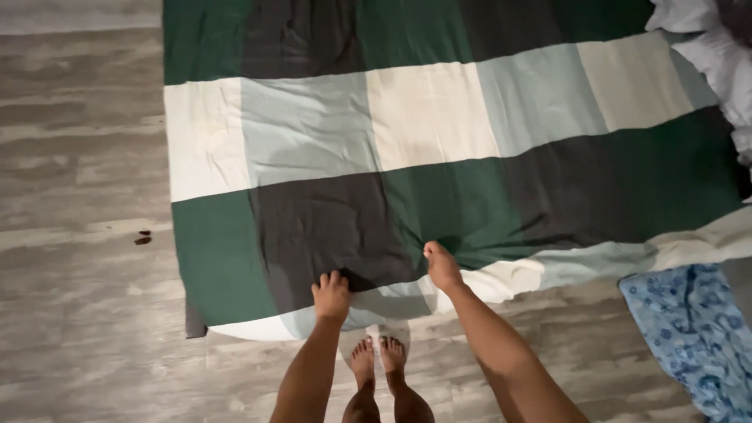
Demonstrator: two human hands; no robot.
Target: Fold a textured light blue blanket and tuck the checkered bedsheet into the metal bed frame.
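Down on the grey wood floor [78,157] lies a big checked blanket [439,157], and I stand at its near edge with my bare feet [377,356] close together. It has squares of green, dark grey, pale blue and cream. Most of it looks spread out flat. The far squares lie smooth, and the left side makes a straight line on the floor. Near me it is not so neat. The edge by my toes is turned over a little, and small wrinkles run out from where I hold it. The right side goes off toward a heap of white bedding [709,55] in the corner, so I cannot tell how that end lies.

I bend over, and both arms reach down in front of me. My left hand [331,295] sits on a dark grey square near the edge. Its fingers are curled in, and it looks like they grip the cloth. My right hand [442,265] is a bit further out, where green meets grey. Its fingers are bunched and pinch a little fold, and the cloth puckers there. A blue flowered cloth [693,337] lies on the floor to my right, apart from my hands.
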